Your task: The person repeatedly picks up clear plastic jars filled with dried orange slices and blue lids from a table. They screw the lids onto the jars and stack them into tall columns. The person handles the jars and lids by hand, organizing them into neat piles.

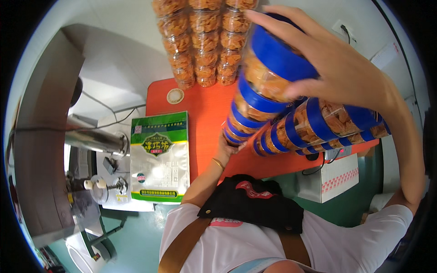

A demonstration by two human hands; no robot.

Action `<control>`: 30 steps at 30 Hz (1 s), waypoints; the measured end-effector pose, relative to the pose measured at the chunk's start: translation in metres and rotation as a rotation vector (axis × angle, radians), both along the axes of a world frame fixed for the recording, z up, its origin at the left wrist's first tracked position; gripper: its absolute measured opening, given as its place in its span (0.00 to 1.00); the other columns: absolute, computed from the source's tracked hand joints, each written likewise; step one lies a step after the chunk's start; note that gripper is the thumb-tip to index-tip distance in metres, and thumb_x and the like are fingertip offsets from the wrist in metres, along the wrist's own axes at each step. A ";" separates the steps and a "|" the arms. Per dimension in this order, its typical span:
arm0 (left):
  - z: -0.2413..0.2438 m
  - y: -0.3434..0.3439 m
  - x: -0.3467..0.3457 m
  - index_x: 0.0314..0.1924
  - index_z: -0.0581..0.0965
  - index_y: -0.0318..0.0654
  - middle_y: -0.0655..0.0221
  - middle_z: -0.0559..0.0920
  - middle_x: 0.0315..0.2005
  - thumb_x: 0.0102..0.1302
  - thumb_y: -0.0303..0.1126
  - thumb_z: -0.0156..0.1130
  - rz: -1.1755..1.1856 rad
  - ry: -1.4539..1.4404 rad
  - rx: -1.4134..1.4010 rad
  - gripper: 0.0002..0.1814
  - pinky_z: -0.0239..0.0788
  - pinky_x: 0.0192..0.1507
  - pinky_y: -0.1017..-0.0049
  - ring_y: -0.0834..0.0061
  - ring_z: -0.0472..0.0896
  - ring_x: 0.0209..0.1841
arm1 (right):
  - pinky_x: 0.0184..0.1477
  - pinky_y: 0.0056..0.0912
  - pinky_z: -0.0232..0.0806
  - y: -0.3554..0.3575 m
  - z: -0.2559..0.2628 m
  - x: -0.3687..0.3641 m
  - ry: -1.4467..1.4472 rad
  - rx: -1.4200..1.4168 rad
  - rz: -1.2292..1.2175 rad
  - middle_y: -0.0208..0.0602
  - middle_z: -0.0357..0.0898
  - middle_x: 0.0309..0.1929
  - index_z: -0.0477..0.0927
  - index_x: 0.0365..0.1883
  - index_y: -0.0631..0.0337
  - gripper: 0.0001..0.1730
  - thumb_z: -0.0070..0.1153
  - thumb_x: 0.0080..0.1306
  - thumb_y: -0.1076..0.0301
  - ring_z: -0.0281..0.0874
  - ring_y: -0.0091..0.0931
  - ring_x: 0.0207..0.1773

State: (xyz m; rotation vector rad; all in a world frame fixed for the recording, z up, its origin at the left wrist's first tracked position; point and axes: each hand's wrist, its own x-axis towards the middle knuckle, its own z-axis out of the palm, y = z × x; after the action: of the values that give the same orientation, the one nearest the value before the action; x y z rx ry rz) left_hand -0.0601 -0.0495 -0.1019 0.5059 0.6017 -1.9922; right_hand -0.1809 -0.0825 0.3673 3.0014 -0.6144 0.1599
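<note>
A tall stack of clear jars with blue lids point(262, 102) stands close before me on the red table point(205, 136). My left hand point(230, 145) grips the bottom jar of this stack. At its top, my right hand point(327, 58) spreads over the uppermost blue lid, fingers across the far rim and thumb on the near side. The jars hold orange-brown dried pieces. More blue-lidded stacks point(300, 128) stand just to the right, partly under my right forearm.
Several stacks of clear jars point(206, 41) line the table's far edge by the wall, near a round disc point(175, 96). A green and silver printed pouch point(159, 157) lies at the left, beside a metal machine point(44, 136). A white box point(327, 181) sits below the table's right side.
</note>
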 end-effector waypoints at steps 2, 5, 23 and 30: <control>0.000 -0.024 0.017 0.60 0.67 0.50 0.60 0.69 0.59 0.58 0.66 0.42 -0.013 -0.048 -0.001 0.37 0.70 0.47 0.48 0.53 0.69 0.57 | 0.58 0.46 0.65 -0.037 0.001 0.015 0.209 -0.635 0.345 0.54 0.55 0.63 0.58 0.65 0.61 0.44 0.62 0.54 0.53 0.59 0.44 0.64; -0.014 -0.072 0.052 0.60 0.67 0.49 0.60 0.69 0.58 0.59 0.66 0.42 -0.130 -0.105 -0.005 0.37 0.69 0.49 0.48 0.52 0.69 0.57 | 0.59 0.47 0.64 -0.047 0.018 0.037 0.340 -0.524 0.338 0.62 0.48 0.65 0.48 0.68 0.64 0.48 0.62 0.56 0.61 0.56 0.49 0.65; 0.015 -0.148 0.006 0.57 0.67 0.45 0.54 0.78 0.41 0.61 0.69 0.39 -1.395 -1.033 -0.886 0.39 0.74 0.38 0.61 0.59 0.80 0.40 | 0.58 0.47 0.66 -0.094 0.044 -0.062 0.393 0.194 -0.396 0.45 0.54 0.65 0.57 0.66 0.52 0.63 0.71 0.34 0.37 0.57 0.44 0.67; 0.073 -0.245 -0.126 0.40 0.77 0.40 0.62 0.77 0.39 0.57 0.36 0.58 -0.430 -1.402 -2.175 0.12 0.69 0.44 0.64 0.60 0.74 0.46 | 0.63 0.50 0.57 -0.063 0.043 -0.088 0.498 0.224 -0.687 0.55 0.44 0.69 0.55 0.68 0.54 0.69 0.60 0.31 0.23 0.49 0.52 0.69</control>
State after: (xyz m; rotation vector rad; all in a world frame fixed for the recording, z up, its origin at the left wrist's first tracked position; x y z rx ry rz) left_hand -0.1862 -0.2949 -0.0293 0.3464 -2.3286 -1.0040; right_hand -0.2688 -0.1451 0.4107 2.6353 -1.5884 -0.7025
